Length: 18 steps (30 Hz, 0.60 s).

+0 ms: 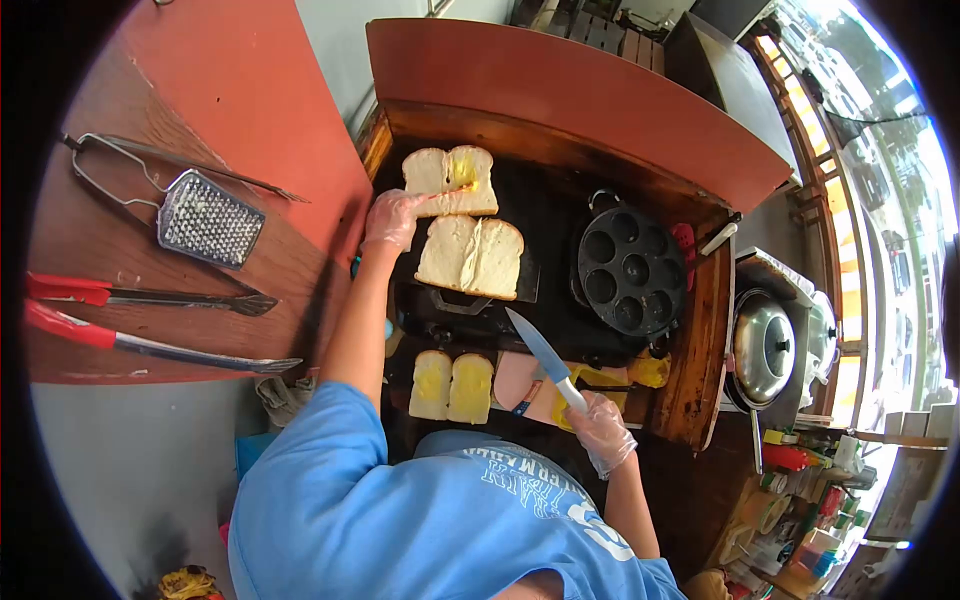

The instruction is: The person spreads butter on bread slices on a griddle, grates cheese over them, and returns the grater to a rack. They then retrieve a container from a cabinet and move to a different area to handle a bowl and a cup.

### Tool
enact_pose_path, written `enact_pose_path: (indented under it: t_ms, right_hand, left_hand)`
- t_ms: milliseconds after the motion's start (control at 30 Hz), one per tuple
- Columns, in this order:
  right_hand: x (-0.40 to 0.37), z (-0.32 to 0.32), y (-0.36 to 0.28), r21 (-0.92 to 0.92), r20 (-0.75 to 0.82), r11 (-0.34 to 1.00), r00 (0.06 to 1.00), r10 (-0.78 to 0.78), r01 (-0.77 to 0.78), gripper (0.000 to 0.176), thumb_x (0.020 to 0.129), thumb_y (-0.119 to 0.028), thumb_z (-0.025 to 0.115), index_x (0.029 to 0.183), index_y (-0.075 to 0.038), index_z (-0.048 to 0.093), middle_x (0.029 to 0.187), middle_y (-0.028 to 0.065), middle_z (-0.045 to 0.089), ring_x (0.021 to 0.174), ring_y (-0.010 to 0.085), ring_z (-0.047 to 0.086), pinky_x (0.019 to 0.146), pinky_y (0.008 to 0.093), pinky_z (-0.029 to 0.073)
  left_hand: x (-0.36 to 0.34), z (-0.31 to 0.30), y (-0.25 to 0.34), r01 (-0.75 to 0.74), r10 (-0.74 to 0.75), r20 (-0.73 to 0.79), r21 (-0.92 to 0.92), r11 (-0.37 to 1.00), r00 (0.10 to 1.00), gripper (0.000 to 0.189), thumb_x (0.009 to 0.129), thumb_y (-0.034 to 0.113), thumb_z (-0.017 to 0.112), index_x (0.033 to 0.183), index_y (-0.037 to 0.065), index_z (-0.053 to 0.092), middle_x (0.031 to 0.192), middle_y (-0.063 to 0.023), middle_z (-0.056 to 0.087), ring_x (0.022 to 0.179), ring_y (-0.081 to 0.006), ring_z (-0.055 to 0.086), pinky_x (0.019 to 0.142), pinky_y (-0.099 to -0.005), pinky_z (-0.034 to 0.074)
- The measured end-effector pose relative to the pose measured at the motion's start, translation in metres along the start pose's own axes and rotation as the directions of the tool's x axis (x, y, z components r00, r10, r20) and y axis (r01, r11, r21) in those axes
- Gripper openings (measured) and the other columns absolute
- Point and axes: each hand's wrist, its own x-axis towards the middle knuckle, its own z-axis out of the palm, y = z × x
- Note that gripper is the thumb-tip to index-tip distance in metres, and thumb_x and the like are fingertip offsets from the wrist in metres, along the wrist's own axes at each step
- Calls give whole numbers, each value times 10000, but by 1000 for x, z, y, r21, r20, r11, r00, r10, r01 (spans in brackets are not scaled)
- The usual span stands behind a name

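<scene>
My left hand (393, 218), in a clear plastic glove, reaches to the upper pair of bread slices (470, 180) on the dark griddle, its fingers stretched over their lower part. A yellow smear shows on that pair. Just below lies a second pair of slices (471, 258), split down the middle. My right hand (601, 427), also gloved, grips the white handle of a knife (543, 348), whose blade points up and left. Two yellow-spread slices (451, 387) lie near my body, left of a pink and yellow board (527, 385).
A round black pan with several hollows (632, 270) stands right of the bread. On the left wooden surface lie a grater (211, 217) and red-handled tongs (150, 298). A lidded pot (764, 345) is at the right. A red panel (580, 95) borders the far side.
</scene>
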Motion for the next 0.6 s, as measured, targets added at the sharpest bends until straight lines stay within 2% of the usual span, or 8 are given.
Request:
enact_pose_path:
  t_ms: [100, 167, 267, 333, 433, 500, 533, 600]
  right_hand:
    - [-2, 1, -5, -29, 41, 999, 998, 46, -45, 347, 845, -286, 636, 973, 37, 657, 854, 282, 671, 830, 427, 676, 755, 479, 515]
    - [-2, 4, -6, -12, 23, 999, 999, 34, -33, 299, 842, -272, 645, 862, 26, 627, 710, 199, 621, 684, 342, 625, 659, 449, 474]
    - [-1, 8, -2, -53, 18, 999, 1000, -2, 2, 295, 840, -270, 652, 860, 24, 631, 706, 196, 623, 677, 332, 625, 650, 439, 472]
    - [-1, 11, -2, -45, 24, 999, 1000, 20, -19, 293, 840, -268, 654, 861, 23, 633, 702, 189, 621, 674, 321, 622, 648, 435, 472]
    - [0, 16, 0, -33, 26, 999, 999, 26, -25, 288, 839, -264, 659, 865, 23, 637, 695, 174, 615, 668, 300, 616, 645, 428, 469]
    - [1, 16, 0, -27, 12, 999, 1000, 19, -19, 285, 838, -260, 662, 867, 22, 638, 692, 166, 611, 665, 288, 612, 643, 424, 467]
    - [0, 17, 0, -7, 13, 999, 999, 35, -35, 283, 837, -259, 665, 865, 22, 637, 693, 162, 609, 664, 287, 610, 643, 423, 466]
    - [-2, 16, -2, 14, 8, 998, 999, 53, -53, 281, 836, -257, 668, 863, 21, 637, 693, 158, 607, 664, 285, 607, 644, 423, 466]
  left_hand:
    - [13, -1, -7, 43, -44, -31, -28, 999, 999, 275, 860, 71, 560, 1022, 138, 772, 1024, -168, 709, 992, -334, 668, 873, -457, 529]
    - [33, 0, -9, 126, -124, -41, 41, 991, 991, 240, 943, 158, 542, 1006, 130, 772, 1044, -178, 707, 978, -353, 671, 852, -482, 523]
    - [67, 4, -8, 179, -174, -62, 97, 979, 983, 259, 978, 232, 533, 1000, 135, 772, 1051, -176, 707, 973, -371, 670, 867, -492, 520]
    - [67, 4, -6, 127, -121, -102, 58, 990, 987, 279, 974, 277, 534, 995, 143, 778, 1042, -174, 712, 984, -379, 670, 895, -487, 519]
    - [50, 0, -5, 69, -68, -24, 21, 997, 997, 212, 942, 188, 582, 988, 141, 784, 1009, -181, 717, 989, -366, 674, 913, -472, 523]
    - [37, -6, -14, -128, 128, 2, -21, 992, 992, 219, 888, 66, 624, 1015, 142, 785, 991, -186, 719, 967, -357, 686, 893, -462, 536]
    - [37, -10, -12, -135, 135, 2, -23, 991, 991, 219, 888, 66, 624, 1015, 142, 785, 991, -186, 719, 967, -357, 686, 893, -462, 536]
    - [41, -21, -11, 39, -41, -15, -106, 994, 999, 316, 852, 28, 551, 1049, 120, 780, 927, -203, 715, 909, -368, 689, 852, -468, 545]
